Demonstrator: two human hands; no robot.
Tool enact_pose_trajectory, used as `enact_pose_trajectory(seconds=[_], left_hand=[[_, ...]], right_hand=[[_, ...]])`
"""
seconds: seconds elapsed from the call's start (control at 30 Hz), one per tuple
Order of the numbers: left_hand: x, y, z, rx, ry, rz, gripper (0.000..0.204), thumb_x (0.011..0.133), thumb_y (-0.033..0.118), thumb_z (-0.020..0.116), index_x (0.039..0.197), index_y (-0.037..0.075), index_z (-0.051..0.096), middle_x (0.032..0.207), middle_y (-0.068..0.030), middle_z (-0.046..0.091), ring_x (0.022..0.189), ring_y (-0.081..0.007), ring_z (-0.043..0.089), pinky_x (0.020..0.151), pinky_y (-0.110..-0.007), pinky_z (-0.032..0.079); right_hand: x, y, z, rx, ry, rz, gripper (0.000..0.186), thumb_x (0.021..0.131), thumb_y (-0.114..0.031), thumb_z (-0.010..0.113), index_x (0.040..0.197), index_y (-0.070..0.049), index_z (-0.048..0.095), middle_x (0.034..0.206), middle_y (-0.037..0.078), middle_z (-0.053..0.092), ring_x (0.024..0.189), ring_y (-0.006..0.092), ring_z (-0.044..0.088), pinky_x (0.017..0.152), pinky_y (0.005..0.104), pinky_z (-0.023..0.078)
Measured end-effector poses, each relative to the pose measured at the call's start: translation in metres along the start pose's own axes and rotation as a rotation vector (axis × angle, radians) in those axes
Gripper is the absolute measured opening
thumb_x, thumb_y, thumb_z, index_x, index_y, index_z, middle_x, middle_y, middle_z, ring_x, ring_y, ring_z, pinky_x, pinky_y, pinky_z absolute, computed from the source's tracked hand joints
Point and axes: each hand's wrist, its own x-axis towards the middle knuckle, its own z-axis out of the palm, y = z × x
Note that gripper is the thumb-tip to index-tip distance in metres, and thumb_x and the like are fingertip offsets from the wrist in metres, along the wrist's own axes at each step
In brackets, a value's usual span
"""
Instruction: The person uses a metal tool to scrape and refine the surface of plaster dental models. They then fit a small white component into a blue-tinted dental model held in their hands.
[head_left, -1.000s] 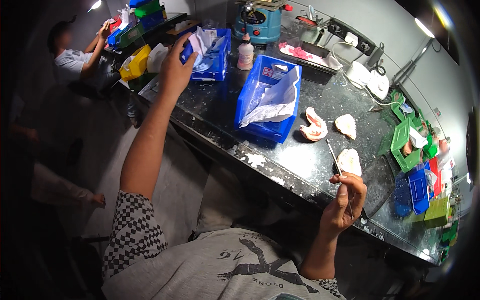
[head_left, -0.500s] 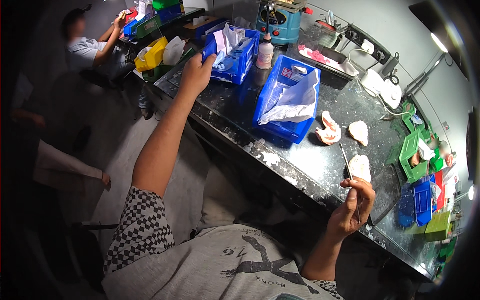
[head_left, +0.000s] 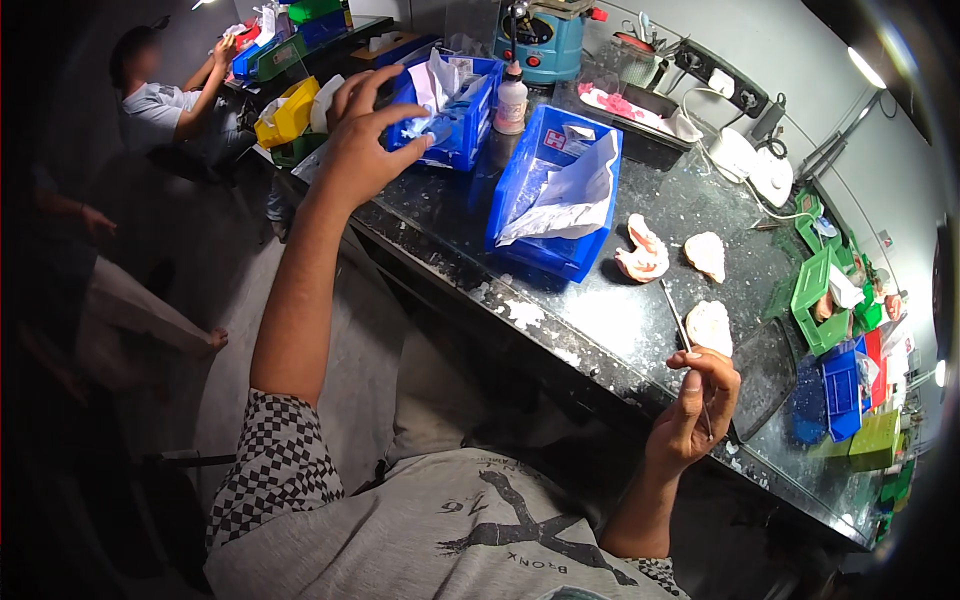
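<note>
At the far left my bare left hand (head_left: 365,150) is spread wide, thumb apart from the fingers, grasping nothing I can see, over the near side of a blue plastic bin (head_left: 484,112) stuffed with papers and blue pieces; I cannot tell whether my thumb touches it. A reach here goes best, I judge, with fingers arched over the rim and the papers left unsnagged. Right of it stand a pale pink bottle (head_left: 510,105) and a second blue plastic bin (head_left: 565,265) with a crumpled white sheet, both worth clearing with my wrist. Further right, a horseshoe-shaped pink-and-white cast (head_left: 648,255) lies on the black bench, with the tip of a slim metal tool (head_left: 674,312) just beside it in view. My right hand (head_left: 698,405) pinches that tool; a light, steady hold would spare the cast and the two lumpy off-white pieces (head_left: 709,325) nearby.
</note>
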Motion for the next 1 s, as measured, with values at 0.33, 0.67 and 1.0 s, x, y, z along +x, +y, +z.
enact_pose_trajectory(seconds=[0.33,0.67,1.0], left_hand=[[0.003,-0.001,-0.003,-0.145,-0.138,-0.051,0.019,0.074,0.017,0.082,0.093,0.019,0.080,0.142,0.0020,0.054,0.141,-0.0255,0.036,0.117,-0.039,0.029],[-0.007,-0.002,0.012,-0.282,-0.027,-0.134,0.016,0.077,0.016,0.081,0.093,0.019,0.081,0.134,0.0016,0.060,0.135,-0.0248,0.042,0.114,-0.038,0.032],[-0.009,-0.002,-0.008,-0.424,0.314,-0.156,0.016,0.083,0.019,0.078,0.096,0.009,0.077,0.122,-0.0067,0.060,0.121,-0.0234,0.051,0.107,-0.038,0.036]], right_hand=[[0.000,-0.003,0.002,0.043,0.059,0.016,0.014,0.091,0.002,0.050,0.102,0.003,0.058,0.095,0.013,0.060,0.089,0.0196,0.057,0.083,0.0312,0.046],[0.001,-0.003,0.000,-0.033,-0.006,0.008,0.013,0.091,0.002,0.050,0.101,0.003,0.059,0.094,0.012,0.061,0.090,0.0194,0.056,0.085,0.0316,0.045],[0.001,-0.005,0.009,-0.072,0.007,0.011,0.012,0.092,0.000,0.050,0.101,0.003,0.059,0.093,0.012,0.061,0.089,0.0196,0.056,0.083,0.0316,0.045]])
